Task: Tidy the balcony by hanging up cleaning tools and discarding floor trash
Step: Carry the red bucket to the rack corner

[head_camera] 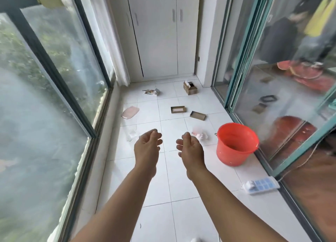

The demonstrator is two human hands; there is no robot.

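Both hands outstretched, fingers loosely curled

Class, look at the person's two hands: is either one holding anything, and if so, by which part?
Nothing is held. The left hand and right hand hang loosely curled and empty above the floor.

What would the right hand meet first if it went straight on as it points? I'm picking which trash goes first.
Probably the crumpled white paper on the tiled floor just beyond the right hand; depth is unclear.
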